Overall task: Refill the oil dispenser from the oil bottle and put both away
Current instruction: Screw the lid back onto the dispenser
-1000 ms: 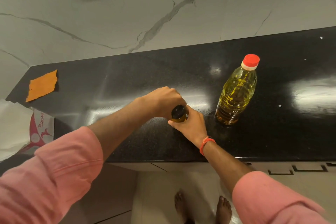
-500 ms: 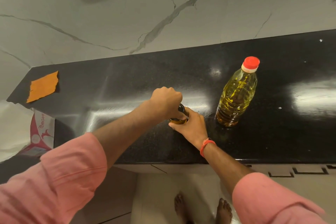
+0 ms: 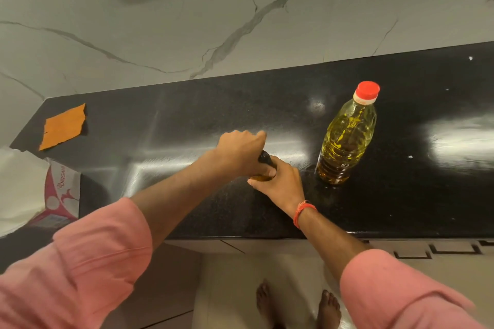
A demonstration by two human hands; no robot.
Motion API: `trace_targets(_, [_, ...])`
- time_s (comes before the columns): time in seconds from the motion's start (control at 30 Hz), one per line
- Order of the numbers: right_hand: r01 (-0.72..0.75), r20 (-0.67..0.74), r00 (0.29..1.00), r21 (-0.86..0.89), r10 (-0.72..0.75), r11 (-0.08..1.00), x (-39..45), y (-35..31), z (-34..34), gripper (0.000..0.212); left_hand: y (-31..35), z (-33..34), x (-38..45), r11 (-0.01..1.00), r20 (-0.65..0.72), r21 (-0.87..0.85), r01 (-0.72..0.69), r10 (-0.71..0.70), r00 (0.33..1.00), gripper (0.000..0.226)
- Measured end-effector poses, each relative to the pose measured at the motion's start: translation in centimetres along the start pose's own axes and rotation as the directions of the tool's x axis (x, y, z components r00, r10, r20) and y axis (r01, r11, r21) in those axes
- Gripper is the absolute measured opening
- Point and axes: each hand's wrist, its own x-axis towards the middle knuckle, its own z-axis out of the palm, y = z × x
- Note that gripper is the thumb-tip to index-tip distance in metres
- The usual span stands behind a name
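One head-worn view only — it looks steeply down and forward across the black counter [image 3: 401,208] toward the marble wall [image 3: 240,21], close above the counter's near edge, with bare feet [image 3: 296,304] below.

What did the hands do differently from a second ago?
The left hand has slid over the dark top of the oil dispenser, covering most of the cap that showed a second ago, and grips it as if twisting. The right hand keeps holding the dispenser's body in the same place. The oil bottle with its red cap and the orange cloth have not moved on the counter.
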Motion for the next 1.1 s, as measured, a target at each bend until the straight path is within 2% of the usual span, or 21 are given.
trace_targets(0.07, [0.003, -0.005, 1.000, 0.008, -0.003, 1.000, -0.1, 0.1, 0.0, 0.050, 0.6, -0.2, 0.0, 0.997, -0.055, 0.055, 0.060, -0.057, 0.997, 0.062])
trace_targets(0.23, [0.001, 0.000, 1.000, -0.001, -0.001, 1.000, 0.0, 0.0, 0.1, 0.054, 1.1, -0.3, 0.1, 0.999, -0.040, 0.052, 0.013, -0.011, 0.999, 0.054])
trace_targets(0.4, [0.010, -0.001, 1.000, -0.010, -0.010, 1.000, 0.2, 0.2, 0.2, 0.051, 0.1, -0.1, 0.4, 0.983, -0.006, 0.082, -0.166, 0.167, 0.986, 0.043])
trace_targets(0.57, [0.024, -0.017, 1.000, -0.032, -0.024, 0.999, 0.2, 0.3, 0.1, 0.049, -1.1, 0.8, 0.8, 0.919, -0.046, 0.085, -0.384, 0.389, 0.920, 0.044])
trace_targets(0.63, [0.015, -0.019, 1.000, -0.033, -0.016, 0.999, 0.2, 0.3, 0.1, 0.051, -1.4, 1.2, 0.9, 0.908, -0.050, 0.052, -0.416, 0.418, 0.907, 0.051])
trace_targets(0.7, [0.012, -0.016, 1.000, -0.052, -0.013, 0.999, 0.2, 0.1, 0.0, 0.054, -1.4, 1.6, 0.5, 0.928, -0.001, 0.003, -0.373, 0.373, 0.928, 0.080])
trace_targets(0.73, [0.016, -0.009, 1.000, -0.061, -0.016, 0.998, 0.3, 0.1, 0.0, 0.057, -1.1, 1.6, 0.2, 0.953, 0.038, -0.015, -0.303, 0.304, 0.952, 0.096])
trace_targets(0.77, [0.019, 0.001, 1.000, -0.060, -0.019, 0.998, 0.3, 0.1, 0.0, 0.058, -0.6, 1.4, -0.1, 0.977, 0.062, -0.015, -0.212, 0.212, 0.975, 0.103])
trace_targets(0.8, [0.019, 0.009, 1.000, -0.046, -0.019, 0.999, 0.3, 0.2, 0.0, 0.057, -0.1, 1.2, -0.4, 0.992, 0.055, -0.006, -0.128, 0.128, 0.990, 0.095])
trace_targets(0.87, [0.023, 0.007, 1.000, -0.021, -0.022, 1.000, 0.2, 0.3, 0.0, 0.053, 0.9, 0.4, -0.5, 1.000, 0.005, 0.021, 0.019, -0.019, 1.000, 0.064])
trace_targets(0.9, [0.030, 0.002, 1.000, -0.020, -0.030, 0.999, 0.2, 0.3, 0.0, 0.049, 1.2, 0.1, -0.4, 0.998, -0.018, 0.038, 0.058, -0.057, 0.998, 0.058])
trace_targets(1.0, [0.053, 0.002, 0.999, -0.014, -0.053, 0.998, 0.0, 0.2, 0.0, 0.039, 1.9, 0.1, -0.2, 0.995, -0.046, 0.062, 0.076, -0.073, 0.996, 0.054])
trace_targets(1.1, [0.040, 0.000, 0.999, -0.002, -0.040, 0.999, 0.3, 0.4, 0.0, 0.045, 1.8, 0.1, -0.1, 0.997, -0.046, 0.066, 0.039, -0.036, 0.998, 0.050])
